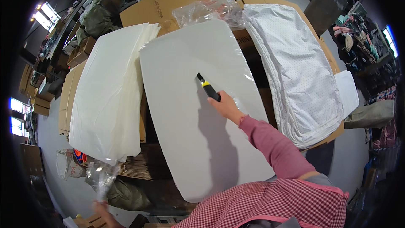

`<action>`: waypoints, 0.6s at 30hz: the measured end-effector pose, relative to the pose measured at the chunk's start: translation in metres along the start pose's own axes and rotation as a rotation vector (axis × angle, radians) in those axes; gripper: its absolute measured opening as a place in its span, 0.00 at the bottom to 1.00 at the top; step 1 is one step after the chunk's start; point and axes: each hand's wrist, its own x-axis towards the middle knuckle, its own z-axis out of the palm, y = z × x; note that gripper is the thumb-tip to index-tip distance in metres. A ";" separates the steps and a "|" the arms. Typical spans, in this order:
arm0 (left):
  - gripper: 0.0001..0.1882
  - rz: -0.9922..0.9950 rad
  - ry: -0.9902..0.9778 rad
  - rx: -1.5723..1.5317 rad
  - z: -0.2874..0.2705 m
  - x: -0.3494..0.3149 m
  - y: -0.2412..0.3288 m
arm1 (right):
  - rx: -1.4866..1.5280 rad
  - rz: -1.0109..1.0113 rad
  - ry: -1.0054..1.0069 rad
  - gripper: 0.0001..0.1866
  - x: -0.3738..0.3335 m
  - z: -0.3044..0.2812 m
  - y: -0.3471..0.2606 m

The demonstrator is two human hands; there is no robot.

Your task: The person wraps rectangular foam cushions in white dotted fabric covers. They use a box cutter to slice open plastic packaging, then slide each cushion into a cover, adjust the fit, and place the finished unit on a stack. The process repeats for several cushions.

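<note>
Pointing forward-left, long axis aslant, utility knife (209,89) clasped in right grip (228,106), left grip (103,210) blurred, perhaps holding plastic (101,178)

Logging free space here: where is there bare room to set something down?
Bare: the far end of the grey board, between the knife and the crumpled plastic, and its left side, by the white sheets. Crowded: both flanks, under sheets and dotted cloths.

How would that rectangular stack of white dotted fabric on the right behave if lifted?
The rectangular white dotted fabric stack probably sags when lifted, given its wrinkles. Its layered edges suggest separate pieces that might slip apart.
</note>
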 end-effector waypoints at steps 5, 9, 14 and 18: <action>0.15 0.802 -1.135 -0.196 0.086 -0.154 0.048 | -0.117 0.022 0.412 0.29 0.092 0.029 -0.010; 0.19 0.827 -1.032 -0.023 0.035 -0.182 0.134 | 0.089 -0.031 0.639 0.23 0.143 -0.015 -0.043; 0.24 0.896 -0.217 -0.632 -0.039 -0.183 0.291 | 0.156 0.015 0.318 0.19 0.143 -0.075 -0.045; 0.38 1.223 -0.137 -0.680 -0.033 -0.181 0.401 | 0.189 -0.026 0.437 0.17 0.101 -0.129 -0.055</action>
